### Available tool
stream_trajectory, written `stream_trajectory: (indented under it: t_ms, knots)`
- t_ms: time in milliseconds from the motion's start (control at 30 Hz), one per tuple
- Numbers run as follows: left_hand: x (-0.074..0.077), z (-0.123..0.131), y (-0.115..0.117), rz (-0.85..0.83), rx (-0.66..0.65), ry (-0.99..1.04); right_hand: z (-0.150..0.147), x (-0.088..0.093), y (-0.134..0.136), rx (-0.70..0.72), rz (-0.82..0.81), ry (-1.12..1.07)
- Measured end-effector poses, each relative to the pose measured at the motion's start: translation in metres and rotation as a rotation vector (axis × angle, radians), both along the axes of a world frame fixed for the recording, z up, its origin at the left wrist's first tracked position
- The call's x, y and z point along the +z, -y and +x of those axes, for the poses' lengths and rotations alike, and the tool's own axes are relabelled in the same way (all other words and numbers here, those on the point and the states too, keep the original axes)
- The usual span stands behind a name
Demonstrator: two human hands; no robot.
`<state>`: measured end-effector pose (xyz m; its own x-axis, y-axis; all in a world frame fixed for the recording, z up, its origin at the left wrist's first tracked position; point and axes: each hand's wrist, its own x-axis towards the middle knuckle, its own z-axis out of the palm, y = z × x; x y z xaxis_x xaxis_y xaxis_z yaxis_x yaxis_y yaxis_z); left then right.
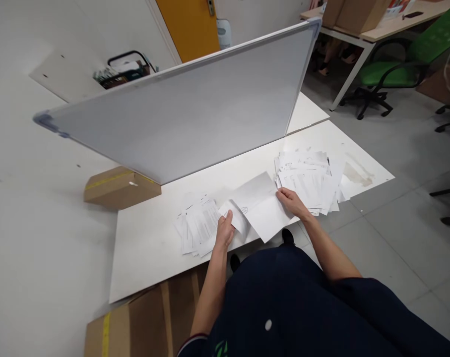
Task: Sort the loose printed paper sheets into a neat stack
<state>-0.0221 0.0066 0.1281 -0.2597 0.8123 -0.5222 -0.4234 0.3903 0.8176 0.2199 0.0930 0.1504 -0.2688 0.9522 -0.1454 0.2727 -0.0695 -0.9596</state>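
Note:
My right hand [289, 199] grips the right edge of a sheet of paper [264, 206] held over the front edge of the white table [146, 248]. In my left hand [225, 229] is a smaller-looking, curled piece of paper [236, 218], with the thumb on top; whether it is folded or a separate sheet I cannot tell. Just left of that hand lies a loose pile of printed papers [199, 225]. A larger, spread pile of papers [304, 178] rests beyond my right hand, some overhanging the table's front edge.
A whiteboard [195, 109] stands along the back of the table. A cardboard box [116, 188] sits at its left end, and a larger open cardboard box [146, 317] is below the front edge. Farther right are a green office chair [392, 72] and another desk [392, 27].

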Motion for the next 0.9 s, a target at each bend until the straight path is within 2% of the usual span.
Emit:
stream_trajectory:
  t_ms: [133,333,500,567,667,800,900]
  knots:
    - [0.012,0.003,0.002,0.132,-0.068,0.137,-0.015,-0.021,0.003,0.044,-0.028,0.001]
    - [0.018,0.008,0.001,0.157,-0.049,0.135,-0.031,-0.027,0.011,0.128,-0.03,0.015]
    - [0.015,0.003,0.005,0.111,-0.1,-0.064,-0.033,-0.025,0.008,0.084,0.038,0.02]
    - [0.015,-0.001,0.007,0.089,-0.132,-0.167,-0.033,-0.025,0.004,0.159,0.002,-0.031]
    - [0.02,-0.002,0.01,0.148,-0.169,-0.238,-0.038,-0.029,0.002,0.294,-0.12,-0.185]
    - [0.025,0.002,0.011,0.224,-0.111,-0.24,-0.045,-0.04,0.005,0.195,-0.129,-0.295]
    - [0.02,0.005,0.013,0.22,-0.043,-0.239,-0.048,-0.048,0.01,0.137,-0.07,-0.272]
